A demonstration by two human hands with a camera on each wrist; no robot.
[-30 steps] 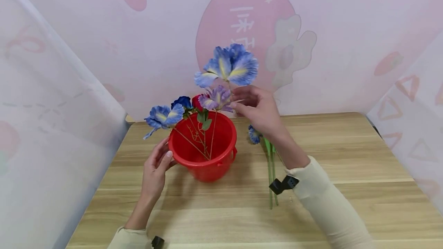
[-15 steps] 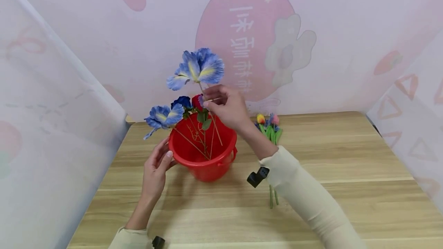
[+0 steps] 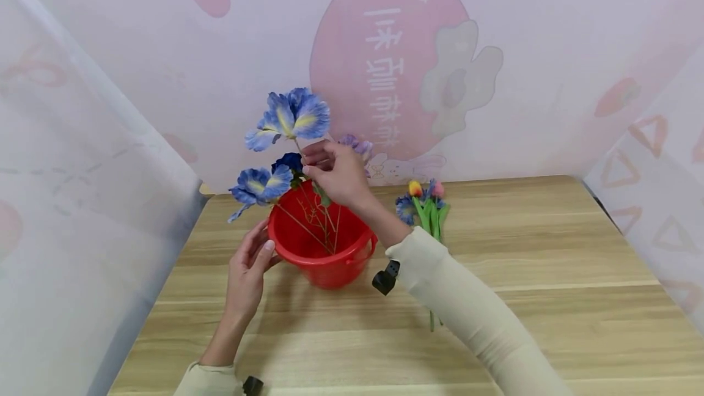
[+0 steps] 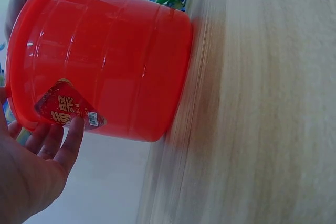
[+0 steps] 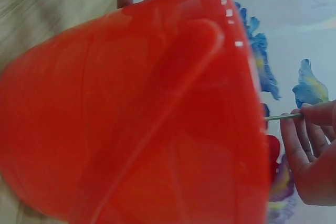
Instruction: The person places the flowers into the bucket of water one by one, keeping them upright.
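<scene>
A red plastic bucket (image 3: 330, 275) stands upright on the table. My left hand (image 3: 246, 277) holds it at the left, thumb at the rim, fingers on the wall beside a label (image 4: 65, 103). Above the bucket, my right hand (image 3: 342, 177) pinches the thin stem (image 5: 283, 117) of an artificial blue iris (image 3: 290, 118), whose stem slants over the opening. In the bucket, another blue iris (image 3: 258, 185) leans left beside a dark blue rose (image 3: 288, 162). Past my right hand shows a purple iris (image 3: 357, 144). A red rose (image 5: 273, 153) is hidden from the head view.
Right of the bucket, a bunch of artificial flowers lies on the wooden table (image 3: 550, 261): a yellow-orange tulip (image 3: 415, 188), a pink tulip (image 3: 438, 189) and a blue flower (image 3: 405, 209). My right sleeve (image 3: 467, 298) covers part of their stems. A printed backdrop (image 3: 522, 109) stands behind.
My right hand has moved left with the blue iris, which now sits lower and over the bucket's left half. The tulips, hidden earlier behind my arm, show now. My left hand has stayed put.
</scene>
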